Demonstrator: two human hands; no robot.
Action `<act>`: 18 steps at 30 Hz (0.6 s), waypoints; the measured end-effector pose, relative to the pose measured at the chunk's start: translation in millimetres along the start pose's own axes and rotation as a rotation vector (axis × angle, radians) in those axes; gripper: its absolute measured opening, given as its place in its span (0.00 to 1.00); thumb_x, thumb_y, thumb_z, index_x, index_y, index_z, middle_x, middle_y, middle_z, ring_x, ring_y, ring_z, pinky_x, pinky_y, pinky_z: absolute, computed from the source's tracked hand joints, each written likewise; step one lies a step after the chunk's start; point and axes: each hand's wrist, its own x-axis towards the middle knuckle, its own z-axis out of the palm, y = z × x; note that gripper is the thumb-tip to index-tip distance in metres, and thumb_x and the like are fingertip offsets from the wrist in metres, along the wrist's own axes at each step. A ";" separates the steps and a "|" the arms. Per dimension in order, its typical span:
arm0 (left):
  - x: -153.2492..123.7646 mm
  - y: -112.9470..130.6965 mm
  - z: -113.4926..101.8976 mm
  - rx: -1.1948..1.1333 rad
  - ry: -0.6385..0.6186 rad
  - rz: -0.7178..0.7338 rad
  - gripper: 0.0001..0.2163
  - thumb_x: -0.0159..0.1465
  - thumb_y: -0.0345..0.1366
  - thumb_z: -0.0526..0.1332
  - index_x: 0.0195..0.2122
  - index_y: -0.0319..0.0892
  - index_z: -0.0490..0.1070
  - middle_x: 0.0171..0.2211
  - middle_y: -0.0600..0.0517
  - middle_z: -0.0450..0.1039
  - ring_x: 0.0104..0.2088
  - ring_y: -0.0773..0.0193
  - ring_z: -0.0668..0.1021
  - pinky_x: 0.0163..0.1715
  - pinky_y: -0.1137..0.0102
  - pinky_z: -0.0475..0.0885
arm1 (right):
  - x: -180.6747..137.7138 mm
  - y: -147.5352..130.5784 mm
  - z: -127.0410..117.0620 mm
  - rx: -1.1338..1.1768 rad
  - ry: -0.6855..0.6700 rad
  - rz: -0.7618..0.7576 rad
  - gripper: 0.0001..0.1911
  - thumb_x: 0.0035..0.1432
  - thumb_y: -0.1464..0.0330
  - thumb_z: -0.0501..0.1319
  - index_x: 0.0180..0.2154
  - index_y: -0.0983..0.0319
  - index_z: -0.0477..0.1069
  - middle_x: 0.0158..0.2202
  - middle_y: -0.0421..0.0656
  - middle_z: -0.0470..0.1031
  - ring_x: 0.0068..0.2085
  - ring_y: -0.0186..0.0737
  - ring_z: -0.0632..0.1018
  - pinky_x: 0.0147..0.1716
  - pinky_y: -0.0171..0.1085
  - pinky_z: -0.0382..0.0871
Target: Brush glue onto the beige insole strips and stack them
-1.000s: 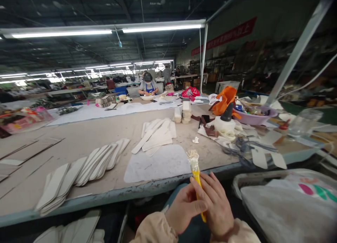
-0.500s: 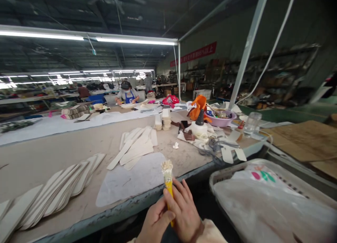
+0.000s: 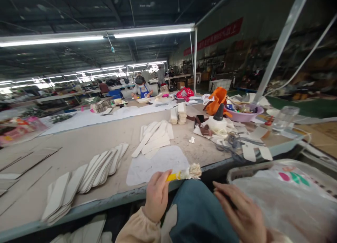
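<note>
1. Left hand (image 3: 157, 195) has the yellow-handled brush (image 3: 184, 174) now, fingers wrapped around the handle. The brush lies sideways, its gunky bristle end pointing right, just over the front edge of the desk (image 3: 86, 137).
2. A second ago both hands were on that brush, holding it upright with the bristles up. So it's tipped over flat and gone one-handed since then.
3. Right hand (image 3: 240, 211) has let go and dropped low right, over the knee in blue trousers (image 3: 200, 215), next to the tray with the plastic bag (image 3: 284, 204). Fingers are loosely spread, palm down. There might be something dark under the fingertips, can't tell for sure.
4. On the desk just past the brush: a white sheet (image 3: 158, 162), and beyond it a pile of pale insole pieces (image 3: 154, 137). Another fanned row of insole pieces (image 3: 89, 173) sits off to the left.
5. Glue bottle with a black nozzle (image 3: 218, 120) and a purple bowl (image 3: 243, 115) sit further right, same spots as before.
</note>
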 end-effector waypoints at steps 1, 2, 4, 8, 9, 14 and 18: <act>1.9 1.6 -5.3 0.049 -0.002 0.041 0.17 0.68 0.28 0.51 0.56 0.42 0.69 0.39 0.45 0.74 0.40 0.60 0.76 0.41 0.67 0.73 | 7.3 -4.9 -11.1 -0.012 0.023 0.013 0.11 0.62 0.71 0.60 0.46 0.59 0.73 0.38 0.43 0.78 0.38 0.37 0.80 0.38 0.32 0.76; 3.8 3.5 -9.5 0.088 -0.005 0.074 0.18 0.68 0.27 0.51 0.56 0.42 0.69 0.39 0.45 0.73 0.40 0.61 0.76 0.41 0.67 0.73 | 14.2 -10.1 -20.7 -0.028 0.040 0.024 0.09 0.61 0.71 0.61 0.45 0.58 0.74 0.37 0.42 0.78 0.37 0.37 0.80 0.37 0.31 0.75; 8.0 6.7 -14.6 0.130 -0.011 0.137 0.19 0.67 0.26 0.52 0.58 0.43 0.68 0.39 0.46 0.73 0.39 0.61 0.75 0.40 0.67 0.72 | 26.2 -20.8 -34.9 -0.058 0.066 0.031 0.08 0.61 0.71 0.62 0.42 0.58 0.75 0.36 0.42 0.78 0.36 0.37 0.80 0.36 0.31 0.75; 16.7 6.6 -15.6 0.143 -0.024 0.224 0.20 0.67 0.26 0.53 0.59 0.46 0.67 0.38 0.47 0.72 0.37 0.61 0.74 0.38 0.67 0.71 | 43.1 -33.9 -46.5 -0.073 0.065 0.030 0.07 0.61 0.70 0.62 0.42 0.57 0.76 0.35 0.42 0.79 0.34 0.37 0.80 0.34 0.31 0.75; 18.9 5.6 -14.6 0.143 -0.025 0.238 0.20 0.67 0.26 0.53 0.58 0.46 0.67 0.37 0.47 0.72 0.37 0.61 0.74 0.37 0.67 0.71 | 46.3 -34.5 -47.7 -0.069 0.054 0.025 0.08 0.61 0.70 0.62 0.42 0.57 0.76 0.35 0.42 0.79 0.34 0.37 0.80 0.34 0.31 0.75; 30.9 2.7 -6.2 0.127 -0.047 0.293 0.19 0.67 0.27 0.53 0.57 0.47 0.69 0.36 0.47 0.71 0.34 0.63 0.72 0.36 0.67 0.69 | 59.5 -26.2 -53.5 -0.059 -0.017 0.021 0.11 0.60 0.72 0.62 0.45 0.58 0.76 0.37 0.43 0.79 0.36 0.36 0.80 0.36 0.30 0.76; 44.3 2.6 -4.9 0.119 -0.096 0.366 0.19 0.65 0.24 0.54 0.54 0.49 0.72 0.35 0.49 0.71 0.33 0.64 0.71 0.36 0.67 0.67 | 67.4 -12.1 -58.9 0.001 -0.180 0.006 0.12 0.61 0.73 0.60 0.46 0.59 0.76 0.38 0.44 0.79 0.37 0.35 0.80 0.36 0.30 0.75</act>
